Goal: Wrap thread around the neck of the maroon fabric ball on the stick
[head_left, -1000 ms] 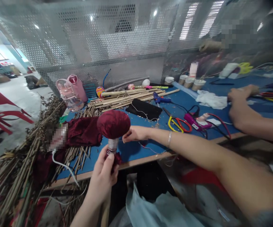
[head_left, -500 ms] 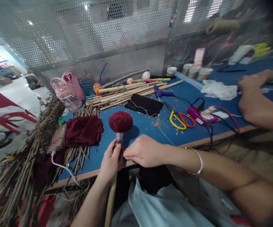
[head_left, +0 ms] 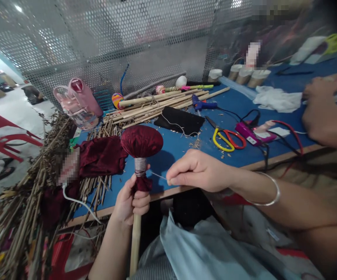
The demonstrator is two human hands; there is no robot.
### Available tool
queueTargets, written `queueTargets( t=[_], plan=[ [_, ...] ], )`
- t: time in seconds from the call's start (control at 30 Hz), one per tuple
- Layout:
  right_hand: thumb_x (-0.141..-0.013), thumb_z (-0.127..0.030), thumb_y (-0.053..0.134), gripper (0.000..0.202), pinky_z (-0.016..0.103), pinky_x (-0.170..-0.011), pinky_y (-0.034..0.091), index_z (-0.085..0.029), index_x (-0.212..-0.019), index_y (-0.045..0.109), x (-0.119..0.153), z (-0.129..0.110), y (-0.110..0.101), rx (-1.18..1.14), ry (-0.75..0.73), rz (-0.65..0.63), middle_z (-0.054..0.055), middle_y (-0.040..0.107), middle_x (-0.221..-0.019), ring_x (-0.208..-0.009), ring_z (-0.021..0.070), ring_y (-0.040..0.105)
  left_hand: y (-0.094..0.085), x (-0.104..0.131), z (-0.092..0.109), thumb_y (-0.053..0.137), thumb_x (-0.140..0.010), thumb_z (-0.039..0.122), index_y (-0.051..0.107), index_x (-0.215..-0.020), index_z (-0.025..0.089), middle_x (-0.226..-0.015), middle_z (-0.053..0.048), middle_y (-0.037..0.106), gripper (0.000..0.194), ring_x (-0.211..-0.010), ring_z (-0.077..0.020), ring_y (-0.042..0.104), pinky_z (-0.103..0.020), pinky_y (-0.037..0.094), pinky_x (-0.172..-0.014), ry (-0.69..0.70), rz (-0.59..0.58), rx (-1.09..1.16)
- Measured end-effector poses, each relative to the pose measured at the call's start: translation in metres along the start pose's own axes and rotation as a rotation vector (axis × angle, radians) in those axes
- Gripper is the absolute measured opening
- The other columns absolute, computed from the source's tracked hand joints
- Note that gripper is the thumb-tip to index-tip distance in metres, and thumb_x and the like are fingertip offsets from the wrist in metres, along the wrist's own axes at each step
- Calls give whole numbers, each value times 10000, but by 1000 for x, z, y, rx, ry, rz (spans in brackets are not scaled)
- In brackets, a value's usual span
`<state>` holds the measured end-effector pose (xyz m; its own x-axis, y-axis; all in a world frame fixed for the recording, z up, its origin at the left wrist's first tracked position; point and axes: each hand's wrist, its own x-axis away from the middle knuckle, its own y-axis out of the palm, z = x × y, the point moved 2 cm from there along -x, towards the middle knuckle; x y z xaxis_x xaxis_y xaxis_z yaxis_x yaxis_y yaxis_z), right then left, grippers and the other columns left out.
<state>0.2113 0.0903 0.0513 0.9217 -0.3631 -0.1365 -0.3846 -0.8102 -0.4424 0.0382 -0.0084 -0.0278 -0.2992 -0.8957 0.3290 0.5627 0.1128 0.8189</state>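
Note:
My left hand (head_left: 133, 198) grips a wooden stick (head_left: 135, 243) just below its padded head (head_left: 142, 142), which is wrapped in dark red cloth. Grey string (head_left: 141, 166) is wound in many turns around the neck, and the cloth's gathered end shows beneath it. A thin strand of this string (head_left: 159, 176) runs taut from the neck to my right hand (head_left: 192, 171), whose thumb and forefinger pinch it. The head stands upright, above the table's near edge. A folded dark red cloth (head_left: 101, 157) lies to the left of it.
On the blue table (head_left: 203, 155) lie scissors (head_left: 229, 138), a blue glue gun (head_left: 203, 104), a black cloth (head_left: 180, 120), and wooden sticks (head_left: 157, 111). A purple power strip (head_left: 254, 134) with cables sits right. Dry twigs (head_left: 40, 186) crowd the left edge. Another person's hand (head_left: 322, 105) works at far right.
My right hand has moved right, away from the neck, drawing the string out taut. The padded head has come closer and tilted, and more of the wound neck shows. The view has shifted slightly.

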Motion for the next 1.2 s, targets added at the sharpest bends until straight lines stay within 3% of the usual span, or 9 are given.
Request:
queueTargets(
  t=[0.17, 0.27, 0.47, 0.57, 0.67, 0.87, 1.0, 1.1, 1.2],
  plan=[
    [-817, -246, 569, 175, 173, -500, 347, -109, -796, 677, 0, 2, -6, -66, 26, 91, 2, 618, -641, -529, 58, 480, 0, -3, -2, 630, -760, 433, 538, -1022, 271, -492, 127, 153, 321, -391, -4, -35, -63, 133, -285, -15, -15, 26],
    [-826, -234, 548, 181, 173, -535, 355, -110, -809, 679, -12, -6, -10, 51, -15, 67, -5, 621, -655, -553, 58, 494, 0, -9, -4, 626, -752, 450, 515, -982, 239, -493, 123, 214, 331, -376, -3, 3, -74, 126, -287, 8, 38, -42],
    [-833, -189, 479, 213, 214, -592, 306, -150, -778, 681, -51, -34, -15, 672, -191, -122, -3, 626, -693, -657, 92, 521, 2, -17, -11, 597, -771, 468, 471, -922, 216, -535, 98, 357, 320, -337, -4, 156, -96, 160, -293, 5, 129, -182],
    [-812, -182, 462, 220, 242, -581, 261, -181, -746, 671, -68, -41, -14, 1007, -243, -147, 15, 625, -695, -712, 140, 536, 2, -17, -13, 610, -763, 463, 478, -970, 240, -520, 107, 320, 331, -342, -5, 138, -91, 139, -303, -61, 105, -158],
    [-802, -169, 446, 231, 255, -593, 257, -199, -782, 674, -81, -41, -12, 1142, -316, -206, 31, 638, -725, -774, 170, 549, 0, -14, -15, 596, -774, 460, 489, -1048, 265, -515, 112, 248, 353, -353, -10, 101, -91, 107, -313, -140, 70, -111],
    [-787, -169, 473, 242, 266, -628, 290, -226, -864, 696, -100, -34, -6, 1187, -314, -330, 23, 674, -841, -828, 177, 558, 3, -10, -21, 567, -781, 482, 486, -1076, 277, -512, 117, 192, 368, -376, -21, 43, -106, 100, -321, -215, 26, -119],
    [-728, -150, 561, 208, 254, -606, 305, -210, -841, 725, -108, -29, 5, 1155, -261, -565, 13, 673, -756, -715, 142, 546, 15, -8, -28, 497, -821, 512, 463, -1072, 273, -506, 113, 238, 348, -379, -24, 84, -110, 125, -336, -184, 80, -346],
    [-705, -169, 637, 164, 227, -595, 330, -190, -837, 732, -116, -21, 7, 1019, -175, -749, -19, 657, -696, -652, 107, 533, 23, -5, -36, 483, -832, 510, 443, -1042, 265, -506, 111, 266, 325, -383, -27, 107, -117, 116, -345, -146, 113, -473],
    [-683, -191, 692, 142, 186, -621, 371, -157, -817, 726, -125, -5, -1, 735, 11, -863, -44, 656, -682, -663, 82, 558, 30, 2, -46, 500, -819, 516, 426, -1070, 261, -512, 111, 287, 365, -384, -31, 125, -133, 117, -352, -110, 124, -519]
  ],
)
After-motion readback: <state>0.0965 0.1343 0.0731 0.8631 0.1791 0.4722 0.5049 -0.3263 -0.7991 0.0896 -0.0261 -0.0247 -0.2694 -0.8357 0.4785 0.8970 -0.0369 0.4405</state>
